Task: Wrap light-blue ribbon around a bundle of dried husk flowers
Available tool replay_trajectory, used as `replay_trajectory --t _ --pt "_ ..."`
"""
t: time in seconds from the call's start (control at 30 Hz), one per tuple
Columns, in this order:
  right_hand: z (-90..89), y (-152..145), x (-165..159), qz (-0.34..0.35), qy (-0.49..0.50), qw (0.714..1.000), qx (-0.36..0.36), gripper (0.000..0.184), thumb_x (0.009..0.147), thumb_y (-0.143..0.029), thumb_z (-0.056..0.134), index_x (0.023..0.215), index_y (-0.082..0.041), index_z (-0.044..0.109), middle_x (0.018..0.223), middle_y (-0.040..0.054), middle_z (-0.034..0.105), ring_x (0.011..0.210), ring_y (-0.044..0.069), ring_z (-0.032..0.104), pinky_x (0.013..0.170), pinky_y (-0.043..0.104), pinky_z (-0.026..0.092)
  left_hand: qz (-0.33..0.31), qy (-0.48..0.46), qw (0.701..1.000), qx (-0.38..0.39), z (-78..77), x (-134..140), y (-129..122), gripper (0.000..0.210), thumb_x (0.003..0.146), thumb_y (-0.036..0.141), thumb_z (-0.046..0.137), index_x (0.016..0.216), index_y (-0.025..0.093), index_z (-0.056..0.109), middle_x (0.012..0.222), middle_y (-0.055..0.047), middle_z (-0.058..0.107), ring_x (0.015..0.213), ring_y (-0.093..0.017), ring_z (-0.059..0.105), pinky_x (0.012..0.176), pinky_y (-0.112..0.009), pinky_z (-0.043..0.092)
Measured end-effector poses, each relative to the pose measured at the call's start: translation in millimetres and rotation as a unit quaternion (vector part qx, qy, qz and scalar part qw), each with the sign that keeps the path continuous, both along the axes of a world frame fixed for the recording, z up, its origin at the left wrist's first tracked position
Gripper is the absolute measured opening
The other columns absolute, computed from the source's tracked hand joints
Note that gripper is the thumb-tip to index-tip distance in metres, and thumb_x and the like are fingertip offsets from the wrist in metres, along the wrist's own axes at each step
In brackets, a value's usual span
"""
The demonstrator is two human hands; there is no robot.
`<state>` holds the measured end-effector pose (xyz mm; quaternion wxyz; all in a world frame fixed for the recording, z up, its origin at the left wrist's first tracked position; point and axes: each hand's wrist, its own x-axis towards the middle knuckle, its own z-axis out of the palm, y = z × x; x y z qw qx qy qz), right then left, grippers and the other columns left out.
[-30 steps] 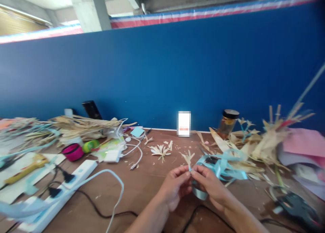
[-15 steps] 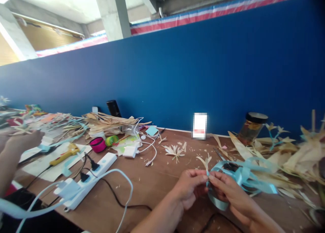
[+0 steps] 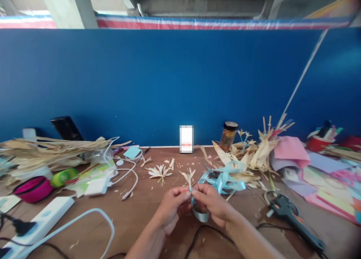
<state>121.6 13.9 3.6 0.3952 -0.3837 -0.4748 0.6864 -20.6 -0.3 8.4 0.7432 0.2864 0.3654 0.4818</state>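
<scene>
Between my two hands stands a small corn husk flower (image 3: 188, 177), its pale petals spreading upward. My left hand (image 3: 175, 206) pinches its stem from the left, thumb and forefinger together. From the other side my right hand (image 3: 210, 202) pinches light blue ribbon (image 3: 200, 216) against the stem, and a loop of it hangs below the fingers. More of this ribbon lies in loose coils just beyond my right hand. A finished-looking husk flower (image 3: 160, 172) rests on the table behind my left hand.
A black glue gun (image 3: 293, 217) lies at the right, its cord crossing the table. Pink and purple paper (image 3: 291, 151) and dried husks (image 3: 262, 153) are behind it. At the left are a white power strip (image 3: 42, 221), cables and a magenta band (image 3: 34, 188). A lidded jar (image 3: 229, 135) stands by the blue partition.
The view has swung right, bringing the glue gun and coloured paper into sight; another person's hands at the left have left the frame. Both my hands still pinch the flower stem and ribbon.
</scene>
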Motion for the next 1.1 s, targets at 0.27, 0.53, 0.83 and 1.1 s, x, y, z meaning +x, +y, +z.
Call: replay_trajectory --t 0.27,0.53,0.83,1.1 --pt "1.1 0.4 1.1 0.012 0.006 1.0 -0.005 0.034 0.066 -0.045 0.064 0.068 -0.014 0.05 0.044 -0.0097 0.034 0.038 0.003 0.022 0.039 0.019 0.011 -0.009 0.019 1.0 0.008 -1.9 -1.2 1.0 0.019 0.061 0.024 0.072 0.075 0.012 0.067 0.061 -0.001 0.061 0.051 -0.006 0.053 0.054 -0.018 0.046" --pt "-3.9 1.6 0.4 -0.002 -0.015 1.0 -0.012 0.033 0.065 -0.043 0.065 0.068 -0.014 0.051 0.048 -0.0089 0.036 0.04 0.003 0.025 0.039 0.019 0.012 0.019 0.081 0.996 0.022 -1.0 -1.7 1.8 0.023 0.056 0.029 0.074 0.069 0.011 0.068 0.061 -0.002 0.062 0.049 -0.006 0.051 0.052 -0.017 0.044" --pt "-5.3 1.3 -0.9 -0.017 -0.011 1.0 0.006 0.031 0.065 -0.042 0.065 0.066 -0.015 0.05 0.046 -0.0092 0.037 0.039 0.003 0.024 0.038 0.018 0.014 0.028 0.065 0.998 0.005 0.6 -0.7 2.4 0.021 0.053 0.026 0.076 0.066 0.011 0.067 0.059 0.0 0.061 0.049 -0.006 0.05 0.053 -0.018 0.044" --pt "-7.6 0.9 -5.3 -0.068 -0.069 0.993 0.07 0.024 0.068 -0.039 0.062 0.067 -0.016 0.054 0.051 -0.0068 0.041 0.044 0.005 0.031 0.042 0.018 0.023 0.026 0.05 0.998 -0.01 -0.4 1.3 4.1 0.021 0.054 0.024 0.076 0.065 0.011 0.065 0.054 0.002 0.056 0.048 -0.005 0.049 0.051 -0.016 0.042"
